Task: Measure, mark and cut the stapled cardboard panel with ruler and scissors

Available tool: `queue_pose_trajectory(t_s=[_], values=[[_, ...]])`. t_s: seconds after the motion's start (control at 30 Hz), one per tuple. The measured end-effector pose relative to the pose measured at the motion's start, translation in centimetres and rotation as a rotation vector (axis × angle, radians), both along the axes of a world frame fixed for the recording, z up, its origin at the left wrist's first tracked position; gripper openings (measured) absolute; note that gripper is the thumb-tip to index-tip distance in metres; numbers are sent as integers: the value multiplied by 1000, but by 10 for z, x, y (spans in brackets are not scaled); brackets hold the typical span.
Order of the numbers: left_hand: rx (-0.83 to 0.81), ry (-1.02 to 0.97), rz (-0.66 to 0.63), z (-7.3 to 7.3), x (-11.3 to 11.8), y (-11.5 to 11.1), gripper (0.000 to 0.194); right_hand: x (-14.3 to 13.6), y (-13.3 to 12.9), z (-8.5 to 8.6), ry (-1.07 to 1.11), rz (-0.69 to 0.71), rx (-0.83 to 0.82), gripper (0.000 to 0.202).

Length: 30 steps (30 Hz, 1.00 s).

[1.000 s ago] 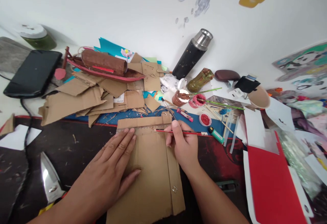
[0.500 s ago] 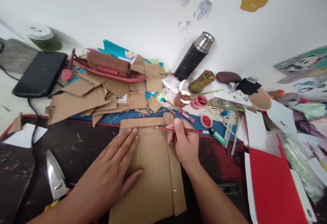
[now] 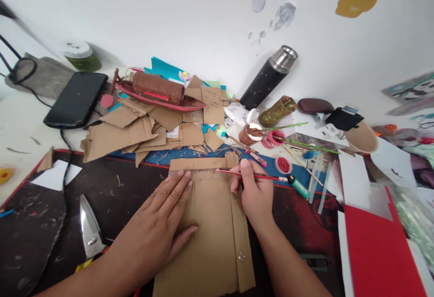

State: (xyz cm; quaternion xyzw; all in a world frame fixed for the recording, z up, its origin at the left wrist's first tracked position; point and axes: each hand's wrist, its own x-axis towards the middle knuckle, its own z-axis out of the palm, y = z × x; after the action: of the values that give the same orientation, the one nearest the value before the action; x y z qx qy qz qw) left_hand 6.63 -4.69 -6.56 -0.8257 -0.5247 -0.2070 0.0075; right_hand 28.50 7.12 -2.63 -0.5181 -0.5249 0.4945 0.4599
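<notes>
A sheet of brown cardboard [image 3: 210, 224] lies on the dark mat, with a creased strip along its right side. Across its upper part is a clear ruler [image 3: 206, 174]. My left hand [image 3: 162, 220] lies flat, fingers stretched over the ruler and thumb out on the cardboard. Between the fingers of my right hand [image 3: 254, 188] is a red and black pencil [image 3: 264, 176]. Its tip points left and meets the ruler's edge area; whether it touches the cardboard I cannot tell.
Scissors [image 3: 90, 229] lie left of my left forearm. Behind the cardboard are cardboard scraps [image 3: 118, 139], a model boat [image 3: 159, 91], a black flask [image 3: 267, 77], open paint pots [image 3: 251, 134] and a green cutter [image 3: 299, 187]. A phone [image 3: 76, 100] sits at left, a red sheet [image 3: 379, 247] at right.
The whole view has shifted, so things appear farther right and slightly lower. Both hands keep their places on the cardboard, and the pencil is still at the ruler.
</notes>
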Motion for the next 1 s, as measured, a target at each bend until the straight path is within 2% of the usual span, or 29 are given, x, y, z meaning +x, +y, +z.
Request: queue_pose_trajectory(t_s=[0.67,1.0], values=[[-9,14,-1,4,0,1,86,-1,-4,-4,15,29,-7,54],[-2,-9,-3,3,0,2,87,-1,3,6,-11,-28,65,55]])
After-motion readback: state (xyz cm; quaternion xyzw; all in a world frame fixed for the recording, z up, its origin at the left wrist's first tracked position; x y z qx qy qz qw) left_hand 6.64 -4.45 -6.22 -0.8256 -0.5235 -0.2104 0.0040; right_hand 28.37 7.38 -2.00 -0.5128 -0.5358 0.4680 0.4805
